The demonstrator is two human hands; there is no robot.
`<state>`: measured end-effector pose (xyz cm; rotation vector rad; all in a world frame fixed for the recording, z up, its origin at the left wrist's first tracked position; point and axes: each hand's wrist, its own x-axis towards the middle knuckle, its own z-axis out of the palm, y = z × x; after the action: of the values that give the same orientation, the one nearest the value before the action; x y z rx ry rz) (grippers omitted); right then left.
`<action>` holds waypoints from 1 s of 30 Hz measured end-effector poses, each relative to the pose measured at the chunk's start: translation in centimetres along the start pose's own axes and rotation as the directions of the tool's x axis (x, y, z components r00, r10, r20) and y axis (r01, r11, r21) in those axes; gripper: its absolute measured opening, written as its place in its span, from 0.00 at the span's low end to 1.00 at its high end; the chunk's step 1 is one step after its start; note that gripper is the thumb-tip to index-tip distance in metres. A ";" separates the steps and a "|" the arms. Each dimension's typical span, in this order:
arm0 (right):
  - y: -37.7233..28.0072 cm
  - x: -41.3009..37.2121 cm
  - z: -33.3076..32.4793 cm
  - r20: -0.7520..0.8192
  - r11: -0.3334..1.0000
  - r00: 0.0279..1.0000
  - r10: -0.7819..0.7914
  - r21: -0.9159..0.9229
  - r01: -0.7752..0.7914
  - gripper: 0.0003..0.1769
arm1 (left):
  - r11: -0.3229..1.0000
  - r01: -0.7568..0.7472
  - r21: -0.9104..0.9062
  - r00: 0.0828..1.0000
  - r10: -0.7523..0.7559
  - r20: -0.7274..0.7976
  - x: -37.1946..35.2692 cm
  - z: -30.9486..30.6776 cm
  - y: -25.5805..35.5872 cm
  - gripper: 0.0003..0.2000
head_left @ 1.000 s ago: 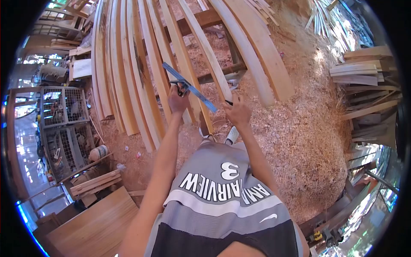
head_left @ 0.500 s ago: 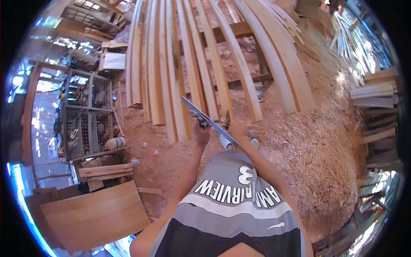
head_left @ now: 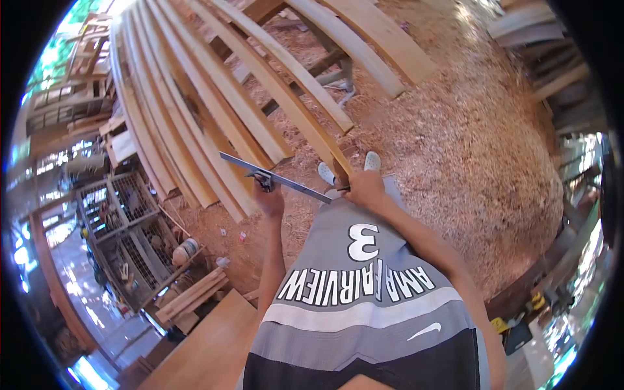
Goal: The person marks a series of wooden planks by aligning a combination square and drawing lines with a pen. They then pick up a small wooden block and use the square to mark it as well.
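My left hand (head_left: 269,200) is closed round the dark head of a combination square (head_left: 292,184). Its long steel blade slants across in front of my shirt, the lower end close to the cloth. At the near end of a narrow wooden board (head_left: 300,123), my right hand (head_left: 366,189) has its fingers wrapped about the wood. A dark patch shows on the board's end beside those fingers. To the left of this board, several more long boards (head_left: 195,97) lie side by side, their near ends just beyond my left hand.
Wood shavings (head_left: 481,149) cover the ground, heaped to the right. A wooden trestle (head_left: 318,65) stands under the boards. On the left are a wire-mesh cabinet (head_left: 133,227) and a wide wooden panel (head_left: 208,344). My shoes (head_left: 372,161) are just beyond my right hand.
The view has swung right, so the boards appear further left and slanted. Both hands keep their hold, and the square's blade lies flatter across the view and further from my right hand.
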<state>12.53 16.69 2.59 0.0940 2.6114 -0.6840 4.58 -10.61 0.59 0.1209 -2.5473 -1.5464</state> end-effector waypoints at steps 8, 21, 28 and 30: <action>0.0 -2.3 1.0 -0.100 0.998 0.994 0.051 0.038 -0.048 0.34 | 0.996 0.021 0.090 0.982 -0.038 0.187 2.3 2.0 1.8 0.12; -0.7 -0.5 1.4 0.110 0.989 0.988 0.112 0.087 -0.122 0.25 | 0.990 0.138 0.036 0.976 -0.142 0.164 -2.2 4.3 1.7 0.13; -0.8 -0.1 1.2 0.083 0.992 0.990 0.112 0.053 -0.117 0.29 | 0.950 -0.291 0.114 0.955 0.283 0.084 4.4 3.9 2.5 0.11; -1.0 -0.2 0.6 0.141 0.991 0.984 0.107 0.064 -0.117 0.30 | 0.917 -0.369 0.151 0.929 0.365 0.052 6.1 4.4 2.7 0.11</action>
<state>12.74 15.51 2.65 0.2076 2.4303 -0.7185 -2.21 -6.48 1.53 -0.3414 -2.5204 -1.2098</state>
